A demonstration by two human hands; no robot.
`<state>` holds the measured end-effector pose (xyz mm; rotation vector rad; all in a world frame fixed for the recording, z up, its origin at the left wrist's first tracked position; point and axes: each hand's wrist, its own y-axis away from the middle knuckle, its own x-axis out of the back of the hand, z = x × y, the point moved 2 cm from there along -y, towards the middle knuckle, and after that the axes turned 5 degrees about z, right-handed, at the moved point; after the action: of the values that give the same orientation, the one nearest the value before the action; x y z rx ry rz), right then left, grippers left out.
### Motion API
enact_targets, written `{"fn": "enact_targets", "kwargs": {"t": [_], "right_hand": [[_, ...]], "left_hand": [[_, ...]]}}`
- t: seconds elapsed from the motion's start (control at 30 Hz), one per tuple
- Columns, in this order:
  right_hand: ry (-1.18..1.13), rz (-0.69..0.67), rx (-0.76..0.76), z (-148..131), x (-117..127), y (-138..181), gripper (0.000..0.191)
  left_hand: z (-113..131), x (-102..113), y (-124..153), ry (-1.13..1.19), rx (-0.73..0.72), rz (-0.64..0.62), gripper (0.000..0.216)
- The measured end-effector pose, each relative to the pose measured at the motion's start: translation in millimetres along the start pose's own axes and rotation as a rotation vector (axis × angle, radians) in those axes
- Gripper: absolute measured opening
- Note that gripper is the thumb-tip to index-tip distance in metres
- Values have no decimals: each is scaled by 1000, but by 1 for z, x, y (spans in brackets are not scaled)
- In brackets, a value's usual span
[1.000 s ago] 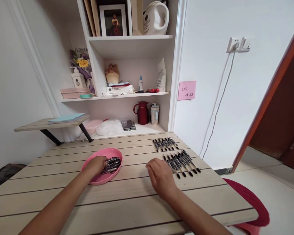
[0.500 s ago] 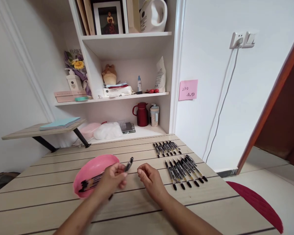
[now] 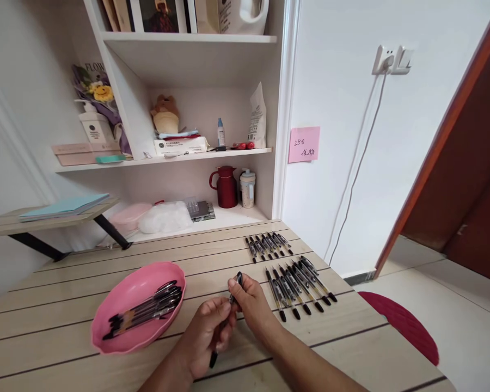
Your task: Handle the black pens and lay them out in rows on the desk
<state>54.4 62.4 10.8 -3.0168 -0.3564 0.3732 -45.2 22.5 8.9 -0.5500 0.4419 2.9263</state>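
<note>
A black pen (image 3: 213,358) runs through both hands over the front middle of the table. My left hand (image 3: 208,332) is closed around its barrel, and the dark end sticks out below the fingers. At the pen's upper, capped end, my right hand (image 3: 249,299) pinches it between thumb and fingers. To the left, a pink bowl (image 3: 124,291) with a wavy rim holds several capped pens (image 3: 151,307). On the right, uncapped pens (image 3: 298,286) lie side by side with their caps off the tips, and a second row of pens (image 3: 268,246) lies behind them.
A small raised stand (image 3: 77,215) with blue paper is at the table's back left. Behind the table, a shelf holds a red jug (image 3: 226,188) and a tumbler (image 3: 247,189). A dark red stool (image 3: 400,326) stands beyond the right edge.
My left hand has moved right from beside the bowl with the pen, and my right hand now grips its upper end. The camera view has shifted slightly.
</note>
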Motion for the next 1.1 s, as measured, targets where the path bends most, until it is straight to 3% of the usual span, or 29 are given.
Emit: {"fn": "enact_targets", "kwargs": {"t": [0.1,0.2,0.37,0.5,0.77,0.97,1.1], "right_hand": [[-118,-62,-48,-4,-4,5,35],[-142,-66,-38,-6,-4,5,35],[-29,94,48,2,1,-3,35],[44,177,42,6,3,-4,34],[-256,-68,-139,-4,4,1,31],[-192,67,-20,1,2,-2,28],[-70,93,-2,6,2,-2,31]], "left_hand": [[4,5,4,128,133,-87,21],[5,6,4,152,134,-115,21],[-5,2,-2,-31,-56,84,24],[-13,1,-3,-123,-79,236,27],[-5,2,4,144,173,-56,25],[-8,2,-2,73,-48,43,25],[-9,3,-4,0,-72,106,25]]}}
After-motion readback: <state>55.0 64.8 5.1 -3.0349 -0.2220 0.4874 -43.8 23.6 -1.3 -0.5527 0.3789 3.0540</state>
